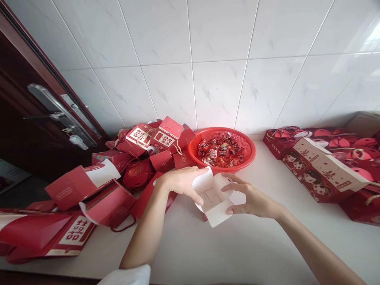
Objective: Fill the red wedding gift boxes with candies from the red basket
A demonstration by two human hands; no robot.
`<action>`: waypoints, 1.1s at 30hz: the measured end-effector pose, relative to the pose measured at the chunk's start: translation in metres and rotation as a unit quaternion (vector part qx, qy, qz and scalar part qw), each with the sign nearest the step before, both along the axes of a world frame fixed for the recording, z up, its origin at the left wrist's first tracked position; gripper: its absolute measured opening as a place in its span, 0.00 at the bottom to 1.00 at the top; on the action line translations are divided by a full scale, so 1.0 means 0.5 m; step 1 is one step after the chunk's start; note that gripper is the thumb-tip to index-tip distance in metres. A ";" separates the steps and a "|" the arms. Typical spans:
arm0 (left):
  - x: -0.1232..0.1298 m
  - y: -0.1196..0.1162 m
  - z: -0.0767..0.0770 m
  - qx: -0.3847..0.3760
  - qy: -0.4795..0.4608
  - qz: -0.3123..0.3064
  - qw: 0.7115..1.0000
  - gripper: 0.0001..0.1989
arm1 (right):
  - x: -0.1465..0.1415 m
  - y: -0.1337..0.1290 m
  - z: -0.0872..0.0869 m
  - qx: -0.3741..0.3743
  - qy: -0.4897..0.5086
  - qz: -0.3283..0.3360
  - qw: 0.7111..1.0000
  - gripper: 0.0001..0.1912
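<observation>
An open gift box (211,198) stands in front of me with its white inside facing up and its flaps spread. My left hand (181,183) grips the box's left side, the thumb reaching over the edge into the opening. On the other side, my right hand (251,198) has curved fingers at the right flaps, thumb near the front flap. The box's outside is mostly hidden; a bit of red shows low at its front. Just behind it sits a red plastic basket (253,153) holding many red-wrapped candies (222,153).
Red open gift boxes (109,204) lie heaped at the left. Closed boxes with cartoon figures (314,174) stand in rows at the right. The white counter (190,253) meets a tiled wall (221,91). A dark door with a metal handle (56,114) is at the far left.
</observation>
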State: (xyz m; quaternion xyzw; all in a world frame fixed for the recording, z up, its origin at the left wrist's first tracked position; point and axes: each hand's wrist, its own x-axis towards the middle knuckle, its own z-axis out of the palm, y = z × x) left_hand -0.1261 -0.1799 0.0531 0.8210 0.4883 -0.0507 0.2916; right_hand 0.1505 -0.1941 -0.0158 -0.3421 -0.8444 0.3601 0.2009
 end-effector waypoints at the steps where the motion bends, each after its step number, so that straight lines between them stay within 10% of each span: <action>1: -0.007 0.003 0.000 -0.001 -0.007 0.002 1.000 0.58 | 0.002 -0.002 -0.001 -0.010 -0.013 0.004 1.000 0.31; 15: -0.055 0.021 -0.014 -0.109 -0.114 0.051 0.986 0.57 | 0.011 -0.001 0.001 -0.051 -0.027 -0.005 0.998 0.33; 25: -0.014 0.041 -0.033 -0.065 -0.091 -0.027 0.993 0.56 | 0.049 0.013 0.003 -0.011 -0.059 -0.039 0.997 0.31; 33: -0.022 0.021 -0.011 -0.029 -0.117 -0.001 0.993 0.44 | 0.060 0.051 0.082 0.065 0.043 -0.019 0.997 0.20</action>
